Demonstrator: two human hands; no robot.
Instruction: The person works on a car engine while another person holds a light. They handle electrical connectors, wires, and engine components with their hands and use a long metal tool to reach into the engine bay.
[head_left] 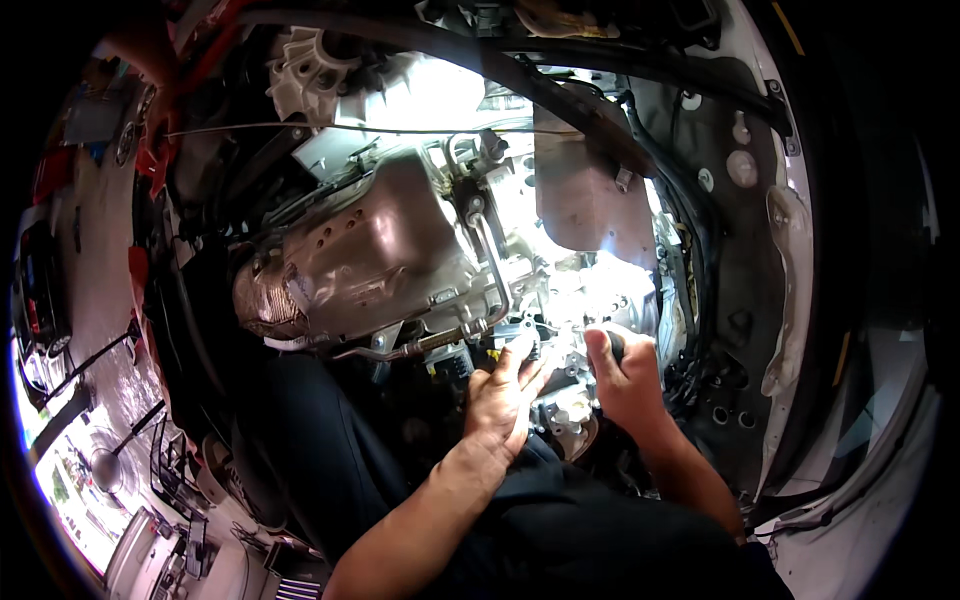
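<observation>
My right hand (630, 378) is closed in a fist around a dark handle (613, 346), held low on the brightly lit end of the engine (600, 290). Whatever that handle joins to is lost in the glare. Just to its left, my left hand (498, 398) reaches up with its fingers drawn together at a small round metal piece (529, 328). I cannot make out whether that piece belongs to a tool or to the engine. A bent metal pipe (492, 255) runs down the engine above my left hand.
Left of the pipe lies a large metal heat shield (375, 250). Another flat shield (592, 195) hangs above the bright area. A dark bar (560, 100) crosses overhead, and black hoses (700, 230) line the right side. My bent knee (310, 410) rests below the heat shield.
</observation>
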